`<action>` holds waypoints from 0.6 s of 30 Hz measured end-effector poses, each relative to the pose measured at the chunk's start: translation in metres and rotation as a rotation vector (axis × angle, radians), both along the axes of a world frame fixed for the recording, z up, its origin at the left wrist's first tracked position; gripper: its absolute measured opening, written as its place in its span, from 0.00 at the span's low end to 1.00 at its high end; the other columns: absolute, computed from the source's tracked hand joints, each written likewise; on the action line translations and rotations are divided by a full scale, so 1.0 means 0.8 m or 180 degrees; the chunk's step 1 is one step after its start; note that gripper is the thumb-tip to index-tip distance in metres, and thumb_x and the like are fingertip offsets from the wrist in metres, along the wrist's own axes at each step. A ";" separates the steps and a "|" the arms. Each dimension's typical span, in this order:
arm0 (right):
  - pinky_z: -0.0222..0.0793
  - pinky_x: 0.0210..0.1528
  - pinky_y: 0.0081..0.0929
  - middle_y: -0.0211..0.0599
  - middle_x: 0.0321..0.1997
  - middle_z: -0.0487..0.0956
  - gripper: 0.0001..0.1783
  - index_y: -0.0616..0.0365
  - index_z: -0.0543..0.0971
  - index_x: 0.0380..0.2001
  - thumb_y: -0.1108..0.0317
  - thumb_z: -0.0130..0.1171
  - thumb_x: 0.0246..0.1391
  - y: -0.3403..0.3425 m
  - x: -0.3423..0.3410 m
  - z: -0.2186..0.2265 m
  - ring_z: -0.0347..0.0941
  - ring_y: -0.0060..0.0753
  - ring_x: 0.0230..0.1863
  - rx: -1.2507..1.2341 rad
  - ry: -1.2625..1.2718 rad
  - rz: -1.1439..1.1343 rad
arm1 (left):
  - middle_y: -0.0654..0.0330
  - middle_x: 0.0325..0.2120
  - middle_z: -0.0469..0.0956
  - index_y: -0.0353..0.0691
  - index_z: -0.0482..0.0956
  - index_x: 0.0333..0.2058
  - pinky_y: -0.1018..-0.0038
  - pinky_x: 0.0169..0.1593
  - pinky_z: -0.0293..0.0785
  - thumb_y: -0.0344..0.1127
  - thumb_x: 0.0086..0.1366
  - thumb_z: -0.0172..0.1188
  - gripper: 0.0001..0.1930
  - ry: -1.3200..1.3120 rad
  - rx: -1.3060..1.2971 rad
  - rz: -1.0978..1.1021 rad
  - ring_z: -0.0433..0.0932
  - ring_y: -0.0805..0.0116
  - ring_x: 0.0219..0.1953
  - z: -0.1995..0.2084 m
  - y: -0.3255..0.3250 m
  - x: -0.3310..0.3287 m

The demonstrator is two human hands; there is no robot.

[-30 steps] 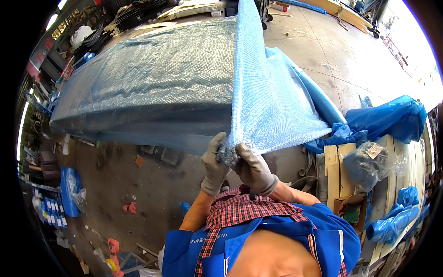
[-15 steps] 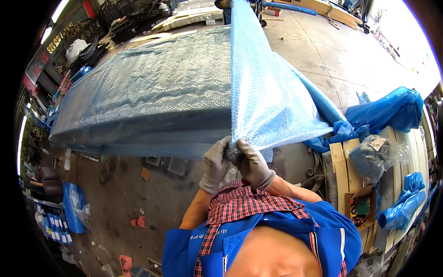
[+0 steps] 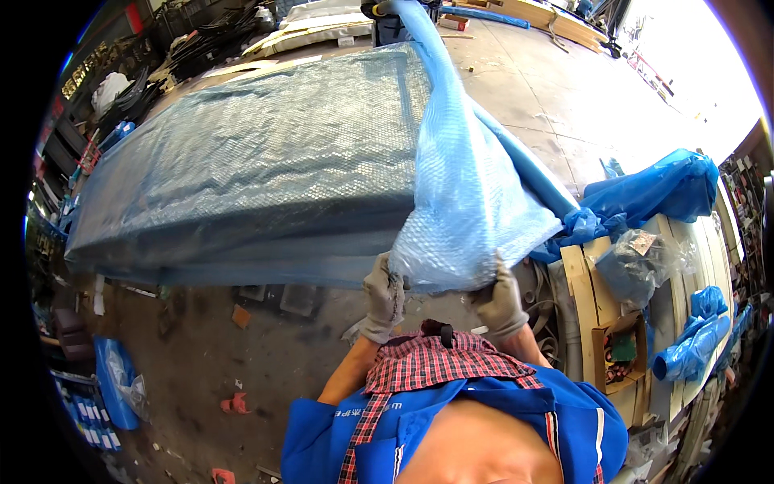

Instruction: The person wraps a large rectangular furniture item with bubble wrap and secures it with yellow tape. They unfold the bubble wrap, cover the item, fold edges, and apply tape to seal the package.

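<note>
Along the near edge of a loose sheet of blue bubble wrap [image 3: 459, 181], the plastic is held at two places set apart from each other, by hands covered in gray gloves. At the sheet's lower left corner, the edge is pinched by the left grip [image 3: 382, 298], its fingers closed on the plastic. Farther right along the same edge, the plastic is clasped by the right grip [image 3: 501, 300], its fingers partly hidden. Between them the sheet is spread into a slightly sagging flap; farther off it is narrowed into a band that is drawn up toward the top of the view, where a dark object [image 3: 393, 31] cannot be clearly made out.

Just below the grips, a red-checked garment [image 3: 451, 367] and a blue jacket [image 3: 330, 440] are worn. To the left of the band, a long, boxlike load [image 3: 258, 145] is covered by translucent, rippled bubble wrap. To its right, a blue tube-like roll [image 3: 528, 157] is seen slanting toward a crumpled blue plastic cover [image 3: 657, 189]. Nearer, pale wooden boards [image 3: 579, 290] are laid side by side, and on or beside them a clear plastic bag [image 3: 633, 270], an open cardboard box [image 3: 601, 359] and bunched blue film [image 3: 692, 343] are seen. On the stained floor [image 3: 177, 347], a red scrap [image 3: 236, 403] is seen, with a blue bundle [image 3: 114, 387] farther left.
</note>
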State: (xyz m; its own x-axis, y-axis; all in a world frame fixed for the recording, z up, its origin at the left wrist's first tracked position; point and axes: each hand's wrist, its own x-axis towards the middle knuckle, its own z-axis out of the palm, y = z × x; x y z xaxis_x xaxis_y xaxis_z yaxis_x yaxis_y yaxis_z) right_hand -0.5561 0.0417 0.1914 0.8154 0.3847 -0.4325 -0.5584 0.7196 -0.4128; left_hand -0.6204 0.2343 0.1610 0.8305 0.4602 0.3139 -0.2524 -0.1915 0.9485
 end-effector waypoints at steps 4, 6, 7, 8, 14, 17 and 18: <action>0.67 0.50 0.28 0.36 0.44 0.74 0.20 0.61 0.69 0.51 0.80 0.54 0.53 0.042 -0.056 0.026 0.70 0.36 0.44 -0.0418 -0.0919 0.0467 | 0.55 0.27 0.77 0.32 0.74 0.40 0.76 0.31 0.73 0.27 0.64 0.51 0.07 -0.0325 0.0868 0.0360 0.78 0.68 0.28 -0.005 0.011 0.000; 0.64 0.54 0.31 0.36 0.49 0.72 0.31 0.62 0.65 0.57 0.86 0.55 0.48 0.043 -0.054 0.007 0.68 0.39 0.49 -0.0532 -0.0956 0.0491 | 0.53 0.26 0.77 0.32 0.74 0.40 0.74 0.32 0.73 0.28 0.63 0.53 0.08 -0.0749 0.1034 0.0743 0.78 0.66 0.29 0.018 0.009 0.013; 0.64 0.53 0.31 0.35 0.50 0.72 0.33 0.61 0.63 0.59 0.87 0.55 0.47 0.040 -0.052 -0.002 0.68 0.40 0.49 -0.0531 -0.1004 0.0594 | 0.53 0.26 0.77 0.32 0.74 0.39 0.73 0.33 0.72 0.28 0.62 0.54 0.08 -0.0903 0.0891 0.0932 0.78 0.65 0.29 0.044 0.002 0.019; 0.64 0.53 0.31 0.34 0.49 0.73 0.33 0.60 0.63 0.59 0.86 0.56 0.48 0.038 -0.051 -0.004 0.69 0.39 0.49 -0.0527 -0.1039 0.0649 | 0.52 0.25 0.77 0.32 0.74 0.39 0.72 0.33 0.72 0.28 0.61 0.55 0.08 -0.0904 0.0820 0.0916 0.78 0.64 0.29 0.049 0.001 0.020; 0.69 0.45 0.21 0.27 0.44 0.74 0.11 0.53 0.70 0.47 0.66 0.53 0.61 0.041 -0.062 0.053 0.71 0.21 0.44 -0.0114 -0.0843 0.0741 | 0.51 0.23 0.77 0.36 0.76 0.37 0.69 0.29 0.71 0.28 0.55 0.59 0.09 0.0026 0.0718 -0.0060 0.78 0.59 0.25 0.031 0.016 -0.015; 0.71 0.44 0.21 0.25 0.42 0.73 0.11 0.54 0.70 0.45 0.64 0.52 0.62 0.043 -0.072 0.044 0.71 0.20 0.42 -0.0183 -0.0811 0.0871 | 0.52 0.22 0.76 0.39 0.76 0.36 0.68 0.29 0.72 0.28 0.57 0.58 0.07 0.0504 0.1326 -0.0378 0.77 0.53 0.25 0.032 0.005 -0.042; 0.71 0.45 0.21 0.25 0.42 0.73 0.10 0.54 0.70 0.45 0.64 0.52 0.62 0.044 -0.073 0.048 0.71 0.20 0.43 -0.0252 -0.0802 0.0924 | 0.51 0.24 0.76 0.40 0.75 0.35 0.66 0.29 0.72 0.28 0.56 0.57 0.06 0.0311 0.1185 -0.0389 0.76 0.49 0.27 0.034 0.001 -0.044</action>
